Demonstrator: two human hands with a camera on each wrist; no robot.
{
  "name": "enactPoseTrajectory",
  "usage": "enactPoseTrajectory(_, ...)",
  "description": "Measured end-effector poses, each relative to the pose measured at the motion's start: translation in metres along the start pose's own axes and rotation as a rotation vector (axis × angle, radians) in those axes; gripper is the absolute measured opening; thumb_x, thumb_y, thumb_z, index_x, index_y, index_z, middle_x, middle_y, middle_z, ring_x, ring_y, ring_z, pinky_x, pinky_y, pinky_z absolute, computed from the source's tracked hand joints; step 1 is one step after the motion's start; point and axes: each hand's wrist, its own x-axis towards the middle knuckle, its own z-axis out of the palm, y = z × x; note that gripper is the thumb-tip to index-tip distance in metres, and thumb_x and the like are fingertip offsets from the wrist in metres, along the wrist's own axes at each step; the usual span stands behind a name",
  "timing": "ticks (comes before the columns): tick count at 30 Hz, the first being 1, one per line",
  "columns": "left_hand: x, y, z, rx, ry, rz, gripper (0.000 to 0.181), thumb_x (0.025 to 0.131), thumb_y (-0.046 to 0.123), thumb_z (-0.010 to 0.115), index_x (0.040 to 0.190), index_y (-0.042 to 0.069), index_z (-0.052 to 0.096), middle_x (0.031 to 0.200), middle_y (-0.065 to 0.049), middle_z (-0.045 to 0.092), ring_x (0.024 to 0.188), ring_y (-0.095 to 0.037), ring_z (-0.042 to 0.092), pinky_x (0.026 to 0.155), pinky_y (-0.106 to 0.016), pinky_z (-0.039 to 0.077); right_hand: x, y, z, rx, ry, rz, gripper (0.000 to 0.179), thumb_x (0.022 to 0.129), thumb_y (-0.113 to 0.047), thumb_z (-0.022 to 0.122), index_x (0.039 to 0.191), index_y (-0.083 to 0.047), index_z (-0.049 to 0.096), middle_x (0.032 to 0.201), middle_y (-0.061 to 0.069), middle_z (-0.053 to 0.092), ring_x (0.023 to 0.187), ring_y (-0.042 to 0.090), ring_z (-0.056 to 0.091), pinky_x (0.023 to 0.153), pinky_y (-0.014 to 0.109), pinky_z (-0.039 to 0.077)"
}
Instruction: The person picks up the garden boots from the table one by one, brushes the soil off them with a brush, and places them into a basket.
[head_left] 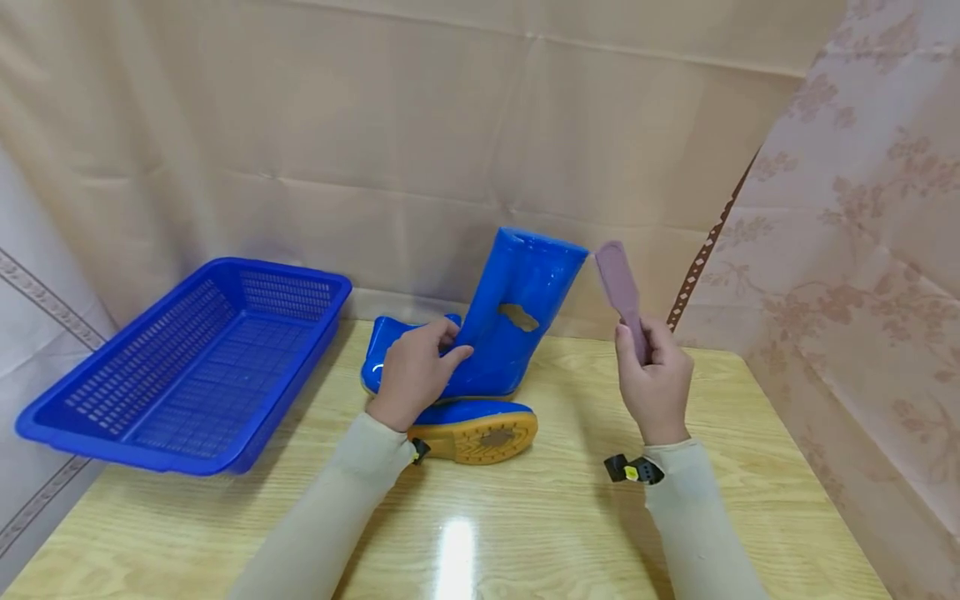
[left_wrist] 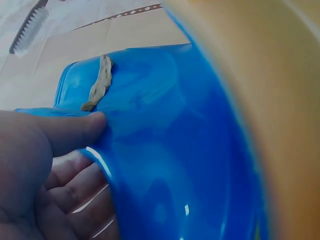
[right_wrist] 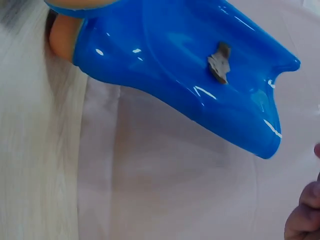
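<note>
A blue rain boot (head_left: 543,283) stands tilted on the table, with a brown mud patch (head_left: 519,317) on its shaft. My left hand (head_left: 412,371) grips its back edge, thumb on the near side and fingers behind. Up in the air to the boot's right, my right hand (head_left: 654,387) holds a purple brush (head_left: 618,279) by its handle. White bristles (left_wrist: 32,29) show on that brush in the left wrist view. In front, a second blue boot lies on its side with its yellow sole (head_left: 435,442) facing me, a dark smear on the tread.
To the left stands a blue plastic basket (head_left: 296,379) with mesh walls. A beige curtain (head_left: 390,150) hangs right behind the wooden table (head_left: 570,517), and a flowered curtain (head_left: 862,250) closes off the right side.
</note>
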Motion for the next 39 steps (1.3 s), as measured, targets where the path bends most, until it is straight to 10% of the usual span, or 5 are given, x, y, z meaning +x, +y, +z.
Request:
enactPoseTrajectory(9, 0.001, 0.001, -0.007, -0.016, -0.114, -0.013, 0.051, 0.101, 0.043, 0.066, 0.144, 0.016, 0.060, 0.120, -0.007, 0.074, 0.105, -0.025, 0.071, 0.090, -0.048, 0.059, -0.004, -0.003, 0.006, -0.088, -0.242, -0.251, 0.016, 0.088, -0.006, 0.077, 0.104, -0.005, 0.079, 0.071, 0.001, 0.061, 0.057, 0.007, 0.044, 0.051, 0.020, 0.032)
enactPoseTrajectory(18, 0.001, 0.000, -0.003, -0.070, -0.052, 0.074, 0.039, 0.102, 0.034, 0.067, 0.136, 0.013, 0.065, 0.114, -0.004, 0.074, 0.098, -0.021, 0.070, 0.087, -0.042, 0.059, -0.006, -0.009, 0.006, -0.156, -0.380, -0.281, 0.034, 0.092, -0.007, 0.075, 0.126, -0.002, 0.072, 0.086, 0.007, 0.069, 0.060, 0.009, 0.048, 0.050, 0.022, 0.039)
enactPoseTrajectory(23, 0.001, 0.001, -0.004, -0.072, -0.032, 0.083, 0.045, 0.102, 0.030, 0.068, 0.144, 0.016, 0.058, 0.109, -0.004, 0.076, 0.090, -0.020, 0.071, 0.080, -0.042, 0.060, -0.009, -0.012, 0.007, -0.165, -0.392, -0.240, 0.046, 0.094, -0.009, 0.075, 0.138, -0.009, 0.067, 0.115, 0.011, 0.075, 0.066, 0.012, 0.057, 0.053, 0.025, 0.046)
enactPoseTrajectory(30, 0.001, 0.004, -0.006, -0.138, -0.060, 0.068, 0.039, 0.102, 0.025, 0.069, 0.139, 0.015, 0.062, 0.123, -0.007, 0.073, 0.108, -0.024, 0.071, 0.091, -0.047, 0.059, -0.011, -0.012, 0.011, -0.163, -0.321, -0.253, 0.024, 0.092, -0.008, 0.076, 0.115, -0.003, 0.073, 0.076, 0.002, 0.060, 0.058, 0.009, 0.044, 0.050, 0.024, 0.035)
enactPoseTrajectory(39, 0.000, 0.005, -0.006, -0.195, -0.082, 0.093, 0.042, 0.099, 0.039, 0.070, 0.134, 0.016, 0.063, 0.117, -0.001, 0.072, 0.103, -0.019, 0.071, 0.090, -0.042, 0.059, -0.012, -0.013, 0.014, -0.160, -0.303, -0.261, 0.028, 0.091, -0.007, 0.080, 0.118, -0.004, 0.074, 0.093, 0.010, 0.073, 0.064, 0.012, 0.052, 0.055, 0.030, 0.042)
